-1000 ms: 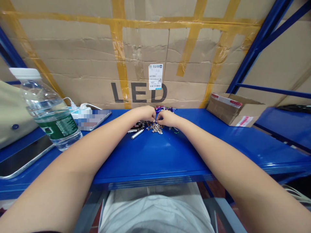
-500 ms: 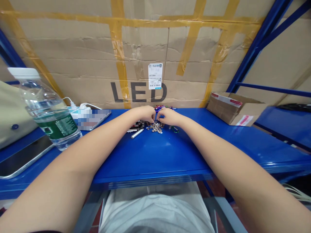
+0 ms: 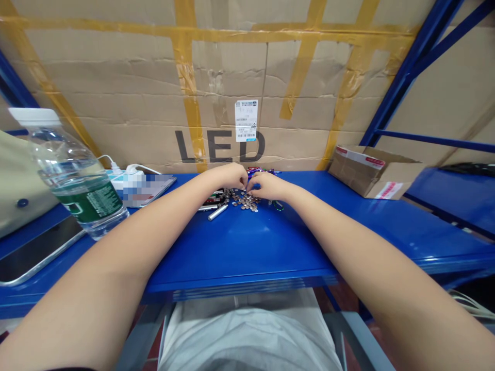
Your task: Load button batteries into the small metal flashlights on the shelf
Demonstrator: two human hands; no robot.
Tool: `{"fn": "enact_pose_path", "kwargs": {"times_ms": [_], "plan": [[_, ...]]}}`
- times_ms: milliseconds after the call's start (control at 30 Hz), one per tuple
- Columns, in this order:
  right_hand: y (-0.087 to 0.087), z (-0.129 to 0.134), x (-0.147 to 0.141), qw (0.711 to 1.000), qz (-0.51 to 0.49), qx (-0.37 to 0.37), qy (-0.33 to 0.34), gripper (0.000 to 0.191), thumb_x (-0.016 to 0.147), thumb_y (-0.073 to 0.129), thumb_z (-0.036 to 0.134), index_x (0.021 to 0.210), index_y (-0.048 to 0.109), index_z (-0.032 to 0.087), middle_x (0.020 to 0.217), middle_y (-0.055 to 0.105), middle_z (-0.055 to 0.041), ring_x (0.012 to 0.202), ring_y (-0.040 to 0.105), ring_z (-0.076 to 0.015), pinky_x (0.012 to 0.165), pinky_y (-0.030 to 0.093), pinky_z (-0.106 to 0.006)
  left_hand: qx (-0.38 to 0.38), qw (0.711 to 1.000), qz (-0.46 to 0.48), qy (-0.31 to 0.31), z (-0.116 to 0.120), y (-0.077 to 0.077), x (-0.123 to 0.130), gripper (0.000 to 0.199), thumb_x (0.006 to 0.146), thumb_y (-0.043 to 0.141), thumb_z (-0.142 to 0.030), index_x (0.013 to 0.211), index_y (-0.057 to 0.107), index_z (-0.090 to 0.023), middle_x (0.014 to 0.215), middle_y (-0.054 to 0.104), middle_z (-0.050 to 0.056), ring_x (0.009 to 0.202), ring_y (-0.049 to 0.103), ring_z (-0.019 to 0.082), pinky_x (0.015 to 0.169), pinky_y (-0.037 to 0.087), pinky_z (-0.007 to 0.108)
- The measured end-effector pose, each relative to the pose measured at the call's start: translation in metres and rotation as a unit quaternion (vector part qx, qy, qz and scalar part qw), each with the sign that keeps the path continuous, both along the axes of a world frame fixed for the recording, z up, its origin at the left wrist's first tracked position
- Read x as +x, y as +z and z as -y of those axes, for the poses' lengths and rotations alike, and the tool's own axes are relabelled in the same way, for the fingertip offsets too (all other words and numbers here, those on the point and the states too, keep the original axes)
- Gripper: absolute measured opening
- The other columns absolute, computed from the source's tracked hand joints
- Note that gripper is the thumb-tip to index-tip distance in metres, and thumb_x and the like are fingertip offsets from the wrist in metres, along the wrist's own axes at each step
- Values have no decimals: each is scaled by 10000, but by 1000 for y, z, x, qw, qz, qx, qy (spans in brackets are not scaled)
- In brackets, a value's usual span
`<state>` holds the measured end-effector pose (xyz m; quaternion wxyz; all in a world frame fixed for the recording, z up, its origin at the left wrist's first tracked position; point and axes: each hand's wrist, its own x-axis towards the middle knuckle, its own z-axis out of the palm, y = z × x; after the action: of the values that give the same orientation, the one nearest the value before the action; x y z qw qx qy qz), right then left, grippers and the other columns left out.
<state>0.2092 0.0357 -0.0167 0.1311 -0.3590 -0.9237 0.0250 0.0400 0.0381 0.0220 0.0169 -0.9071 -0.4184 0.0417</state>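
Note:
My left hand (image 3: 230, 176) and my right hand (image 3: 266, 186) meet at the fingertips above the middle of the blue steel shelf (image 3: 240, 247). Both pinch a small blue item (image 3: 255, 186), mostly hidden by my fingers. Just below them lies a heap of small silver discs (image 3: 244, 201). Left of it are a silver metal cylinder (image 3: 217, 212) and dark small parts (image 3: 215, 198). Colourful keychain-like items (image 3: 260, 171) lie behind my right hand, and a green clip (image 3: 278, 205) sits beside it.
A large plastic water bottle (image 3: 79, 178) stands at the left, near a white power strip (image 3: 126, 178) and a pixelated tablet (image 3: 150, 188). An opened cardboard box (image 3: 375, 172) sits at the right. A taped LED carton (image 3: 220, 87) stands behind the shelf.
My hands stay together over the heap, fingers still working at the small blue item. The whole view has shifted slightly, with the shelf and carton sitting a little higher in the frame.

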Motion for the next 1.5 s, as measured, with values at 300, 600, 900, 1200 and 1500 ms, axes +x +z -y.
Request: {"fn": "enact_pose_path", "kwargs": {"times_ms": [300,600,900,1200,1500], "plan": [[8,14,-3,998,43,-43,5,240,820,594,139,999,752,168,1042,732,-64,902,651,-184,815,474,-275,43,998,-22,26,-7,-19,6,293,819,584,-335,1007,740,-172,930,729,75,778,623,194,615,370,255],[14,16,0,997,50,-54,-9,201,788,600,112,921,739,171,991,733,-49,873,646,-169,767,465,-251,34,998,11,42,-8,-19,3,248,779,639,-280,985,736,-182,927,732,55,783,628,179,651,387,247],[14,14,4,993,72,-94,-25,191,792,596,135,918,734,175,987,734,-48,856,649,-165,737,455,-249,8,998,66,-19,-15,-20,-2,194,737,691,-200,925,735,-182,899,736,22,798,638,147,655,392,219],[10,11,2,995,65,-75,-28,202,779,599,128,924,736,164,952,733,-48,792,630,-150,674,426,-232,-31,998,29,-54,-9,-9,-3,234,735,629,-168,916,765,-228,905,747,-9,777,633,130,696,400,222],[8,9,2,993,88,-49,-60,160,790,613,191,882,738,158,823,717,-40,657,572,-131,567,365,-234,-60,996,14,-60,3,-4,7,232,762,629,-193,948,759,-241,956,748,-25,787,636,122,685,402,204]]}}
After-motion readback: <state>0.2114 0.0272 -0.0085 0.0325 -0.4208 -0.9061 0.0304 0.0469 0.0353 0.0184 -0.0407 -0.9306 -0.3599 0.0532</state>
